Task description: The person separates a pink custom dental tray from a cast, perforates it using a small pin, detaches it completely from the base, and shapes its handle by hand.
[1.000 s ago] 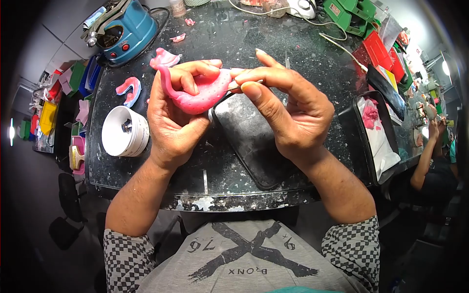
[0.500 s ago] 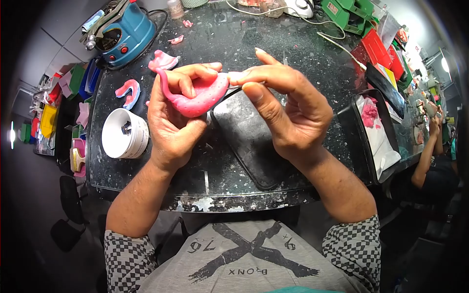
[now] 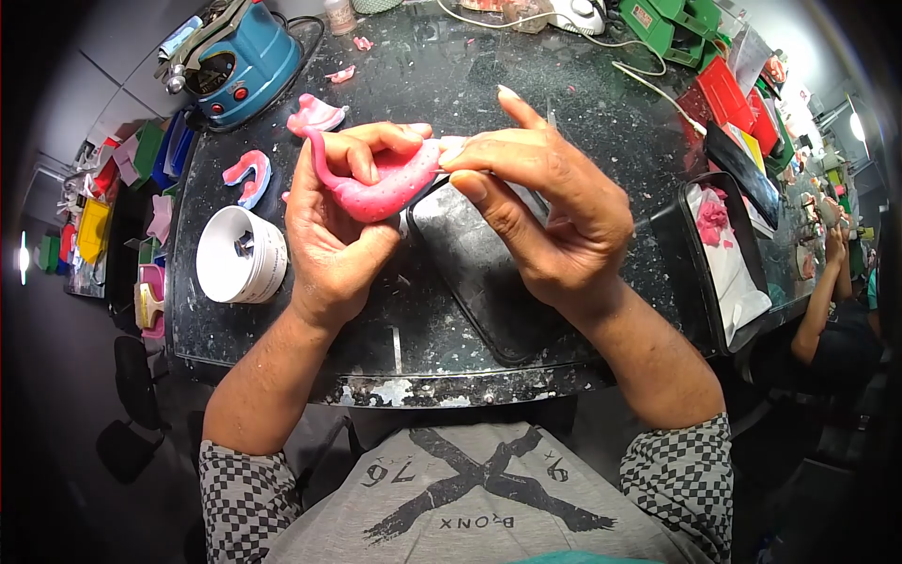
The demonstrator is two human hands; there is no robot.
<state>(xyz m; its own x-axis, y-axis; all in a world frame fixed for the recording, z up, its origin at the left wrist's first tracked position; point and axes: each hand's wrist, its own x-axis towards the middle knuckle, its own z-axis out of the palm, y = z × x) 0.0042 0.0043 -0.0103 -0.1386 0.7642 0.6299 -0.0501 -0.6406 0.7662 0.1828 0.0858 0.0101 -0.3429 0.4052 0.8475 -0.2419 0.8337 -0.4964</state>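
Observation:
A pink dotted tray-shaped piece [image 3: 395, 191] with a curved handle is gripped in my left hand [image 3: 338, 235], its fingers curled inside it. My right hand [image 3: 554, 202] pinches at the piece's right edge with thumb and index finger; what lies between the fingertips is too small to make out. Left of my left hand stands a white tub [image 3: 241, 256] with small metal pieces in it. A pink and blue arch [image 3: 248, 177] rests above the tub, and another pink piece [image 3: 318, 114] lies behind my left hand.
A blue machine [image 3: 246, 70] stands at the back left. Under my hands lies a dark flat tray [image 3: 489, 291]. On the right are a black tray [image 3: 719, 273] with paper and pink scraps, a phone [image 3: 742, 174] and red and green bins [image 3: 672, 33]. Another person's arms show far right.
My right thumb and fingertips have shifted slightly left, closer to the pink piece's edge. The pink piece has tilted a little in my left hand.

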